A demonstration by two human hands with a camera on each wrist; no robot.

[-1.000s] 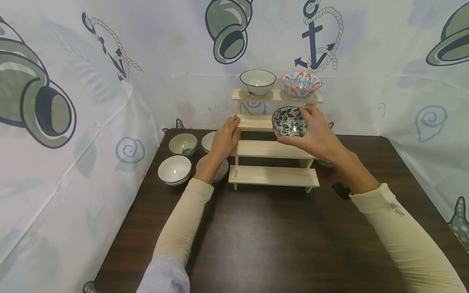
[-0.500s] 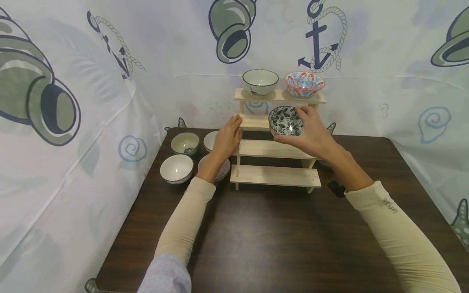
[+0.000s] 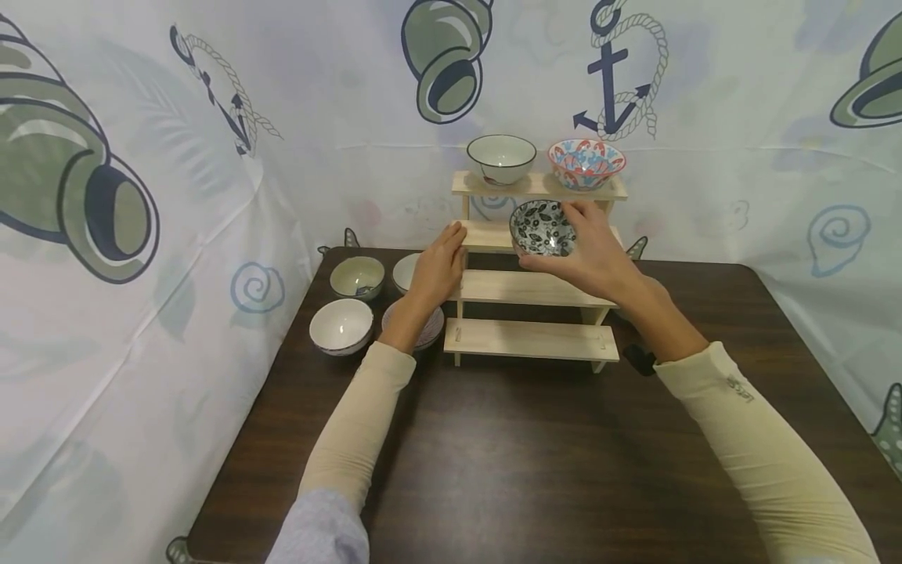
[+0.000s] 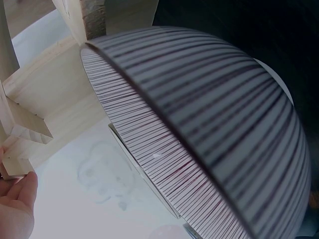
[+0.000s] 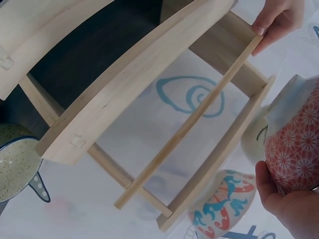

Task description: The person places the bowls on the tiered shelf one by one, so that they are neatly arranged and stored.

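Observation:
My right hand point(image 3: 599, 254) holds a small bowl point(image 3: 541, 227) by its rim and side, tilted so its black-and-white leaf-patterned inside shows in the head view. In the right wrist view the outside of this bowl point(image 5: 299, 144) is red with white flowers. It is in the air in front of the second-highest shelf point(image 3: 486, 234) of a pale wooden stepped stand point(image 3: 532, 338). With my left hand point(image 3: 437, 266) I grip that shelf's left end; the right wrist view shows the thumb and a finger of the left hand point(image 5: 281, 22) on either side of the wood.
A white bowl point(image 3: 501, 159) and a red-and-blue patterned bowl point(image 3: 586, 164) stand on the top shelf. Left of the stand, several bowls sit on the dark table point(image 3: 493, 454), among them a green one point(image 3: 356, 278). A striped bowl point(image 4: 214, 114) fills much of the left wrist view.
My right hand has carried the leaf-patterned bowl left and slightly up, across the front of the second-highest shelf. The left hand stays on the shelf end.

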